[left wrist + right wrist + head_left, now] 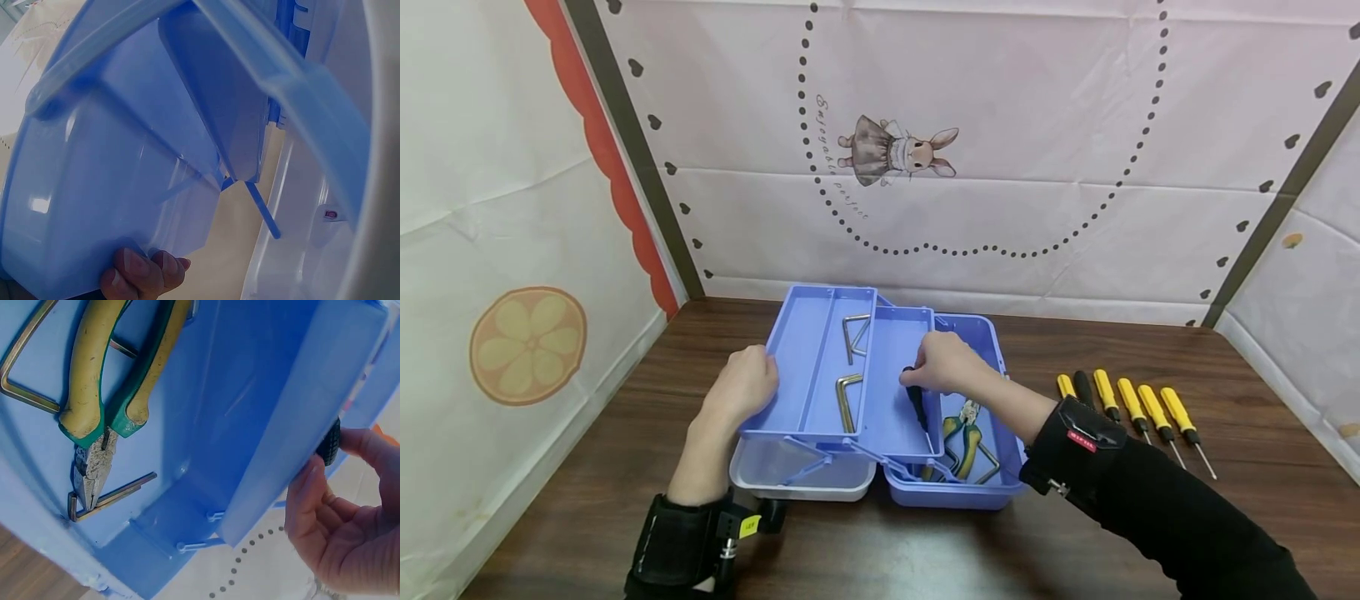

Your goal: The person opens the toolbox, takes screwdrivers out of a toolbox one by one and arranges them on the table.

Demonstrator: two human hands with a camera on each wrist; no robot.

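A blue toolbox (951, 497) stands unfolded, its two trays fanned out to the left. My left hand (747, 385) grips the outer edge of the upper tray (790, 358); in the left wrist view its fingers (139, 265) curl against the tray's underside. Between thumb and fingers my right hand (946, 362) pinches the black handle of a screwdriver (916, 398), tip down over the lower tray (891, 350). In the right wrist view only part of the black handle (329, 445) shows. Hex keys (846, 400) lie in the upper tray.
Yellow-green pliers (94, 381) and hex keys (115, 499) lie in the box bottom. To the right on the brown table (1120, 517), several screwdrivers (1138, 408) lie in a row. The translucent lid (805, 483) sits under the trays. Patterned cloth walls (1037, 125) enclose the table.
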